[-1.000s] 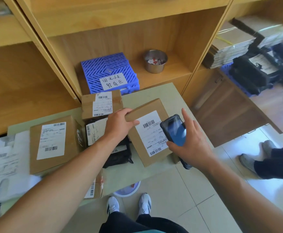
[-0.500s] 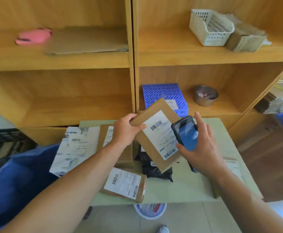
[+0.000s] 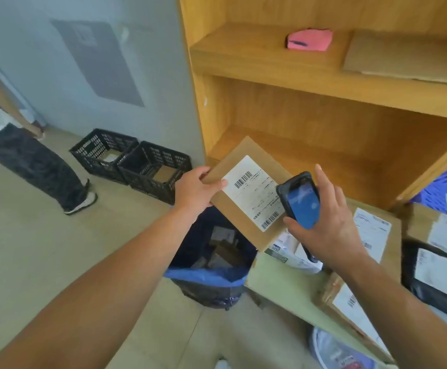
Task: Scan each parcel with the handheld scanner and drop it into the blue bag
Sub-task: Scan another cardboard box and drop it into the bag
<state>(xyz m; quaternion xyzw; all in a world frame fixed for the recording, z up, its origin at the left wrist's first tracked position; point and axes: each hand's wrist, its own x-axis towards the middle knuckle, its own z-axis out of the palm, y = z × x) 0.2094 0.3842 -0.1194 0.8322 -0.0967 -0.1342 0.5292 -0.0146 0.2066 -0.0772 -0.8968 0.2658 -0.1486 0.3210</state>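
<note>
Left hand has the flat brown cardboard parcel by its far-left corner, thumb pressed on top at the edge of the white label and fingers tucked out of sight underneath, so that is a pinch on one corner with the rest of the parcel hanging free in the air. The parcel sits tilted, label up, partly above the open mouth of the blue bag, which stands on the floor at the left end of the pale green table. Right hand is wrapped round the black handheld scanner, screen lit blue, its top end just beside the label's right edge. Judging by how one corner pinch holds it level, this parcel looks light and stiff, a thin board mailer that will not sag; the smooth label could be slick under the thumb, so bare cardboard is the safer place to grip. More labelled brown parcels wait on the table to the right. Whether the scan has registered, I cannot tell. The drop looks short and easy.
</note>
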